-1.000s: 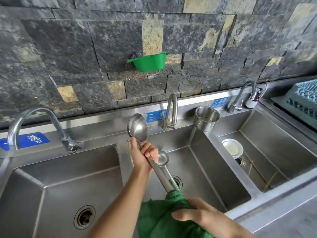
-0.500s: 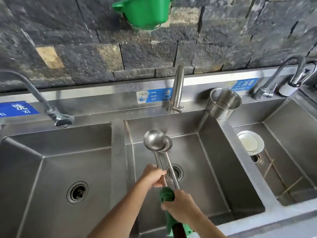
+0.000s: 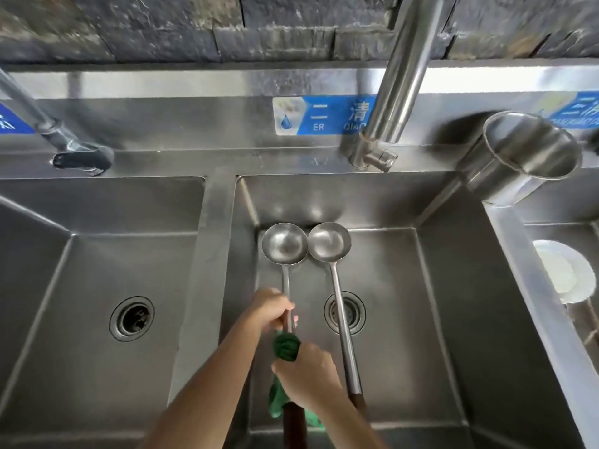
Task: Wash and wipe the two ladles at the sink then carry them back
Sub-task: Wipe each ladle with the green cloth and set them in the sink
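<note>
Three stickers, all on the back ledge of the stainless steel three-basin sink unit [image 3: 194,124].

- Middle blue-and-white rectangular sticker [image 3: 319,115], behind the centre basin: white panel on its left end with a blue water-drop icon, then white "二" over "ER", then "清" over "QIA…". The rest is hidden by the round chrome tap spout [image 3: 398,76].
- Left blue sticker [image 3: 11,121]: cut by the frame edge, only a fragment of white lettering shows, not legible.
- Right blue sticker [image 3: 580,108]: white "三" plus part of a second character, cut by the frame edge. The small Latin line beneath is too blurred to read.
</note>
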Available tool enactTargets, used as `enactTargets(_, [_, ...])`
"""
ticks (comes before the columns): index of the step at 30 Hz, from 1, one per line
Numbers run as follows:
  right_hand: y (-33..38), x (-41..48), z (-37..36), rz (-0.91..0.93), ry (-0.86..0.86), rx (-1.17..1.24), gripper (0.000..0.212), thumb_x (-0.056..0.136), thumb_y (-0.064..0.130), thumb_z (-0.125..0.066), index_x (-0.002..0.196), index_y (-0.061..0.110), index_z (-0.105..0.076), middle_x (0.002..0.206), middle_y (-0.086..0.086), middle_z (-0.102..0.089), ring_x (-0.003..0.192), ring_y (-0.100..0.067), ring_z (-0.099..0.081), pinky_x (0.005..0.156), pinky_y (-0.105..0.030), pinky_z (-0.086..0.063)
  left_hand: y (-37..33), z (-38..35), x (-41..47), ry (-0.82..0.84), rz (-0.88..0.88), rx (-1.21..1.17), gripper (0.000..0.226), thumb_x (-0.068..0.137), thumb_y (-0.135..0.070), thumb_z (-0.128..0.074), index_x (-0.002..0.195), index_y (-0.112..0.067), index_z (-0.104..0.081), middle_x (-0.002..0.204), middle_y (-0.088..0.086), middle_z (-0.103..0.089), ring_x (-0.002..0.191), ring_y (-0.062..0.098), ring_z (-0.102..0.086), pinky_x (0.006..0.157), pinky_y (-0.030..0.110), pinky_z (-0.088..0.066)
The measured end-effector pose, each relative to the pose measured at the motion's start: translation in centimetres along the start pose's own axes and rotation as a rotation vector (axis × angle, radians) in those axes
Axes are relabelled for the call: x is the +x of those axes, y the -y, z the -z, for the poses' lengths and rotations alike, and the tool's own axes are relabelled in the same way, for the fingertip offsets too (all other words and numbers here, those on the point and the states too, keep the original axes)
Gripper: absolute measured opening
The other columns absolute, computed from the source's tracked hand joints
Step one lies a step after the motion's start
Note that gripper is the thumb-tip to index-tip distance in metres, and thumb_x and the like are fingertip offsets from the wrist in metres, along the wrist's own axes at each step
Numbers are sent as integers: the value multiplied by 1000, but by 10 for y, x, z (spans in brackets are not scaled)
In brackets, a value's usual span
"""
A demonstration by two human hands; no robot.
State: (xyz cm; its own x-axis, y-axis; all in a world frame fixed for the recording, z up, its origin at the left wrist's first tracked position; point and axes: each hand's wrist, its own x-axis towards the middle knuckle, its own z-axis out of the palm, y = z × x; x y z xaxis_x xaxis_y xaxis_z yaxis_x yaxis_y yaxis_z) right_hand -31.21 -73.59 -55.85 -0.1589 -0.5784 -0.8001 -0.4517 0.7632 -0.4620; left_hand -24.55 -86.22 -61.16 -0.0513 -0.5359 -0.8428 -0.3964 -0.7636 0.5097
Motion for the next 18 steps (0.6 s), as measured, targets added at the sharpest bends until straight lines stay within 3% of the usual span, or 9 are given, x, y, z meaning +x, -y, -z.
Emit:
enactTargets(3, [-7,8,-7,20,-19,-43,20,78,38,-56,85,19,-60,79,4,-64,73,-18,-65,55,-26,-47,7,0,15,20,-10,-23,7,87,11,-61,90,5,-58,76,23,-62,57,34,-67,47,36,-57])
enactTargets(7, [-17,6,-16,7,4,-20,28,87,35,-60,106,20,-47,97,-1,-63,90,-22,-68,74,-36,-60,20,-3,24,35,-5,-41,6,89,9,-59,94,6,-59,77,22,-58,59,35,-67,63,53,-61])
enactTargets(10, [-24,4,-16,25,9,-39,44,91,37,-61,128,19,-43,101,-1,-64,90,-19,-68,69,-29,-57,24,-6,27,39,-7,-52,8,90,9,-58,99,9,-59,82,23,-58,63,36,-66,65,56,-61])
enactTargets(14, [-31,5,-14,38,-15,-93,36,90,47,-60,112,18,-55,95,0,-66,83,-15,-67,69,-28,-58,23,-8,28,23,-24,-55,4,89,10,-58,90,6,-59,78,24,-58,63,38,-66,65,60,-59])
enactTargets(18, [-34,4,-14,63,-36,-136,38,90,52,-58,110,19,-55,94,0,-66,85,-17,-68,73,-32,-61,24,-10,28,10,-34,-53,5,88,10,-58,91,7,-60,77,23,-59,62,38,-67,63,58,-60])
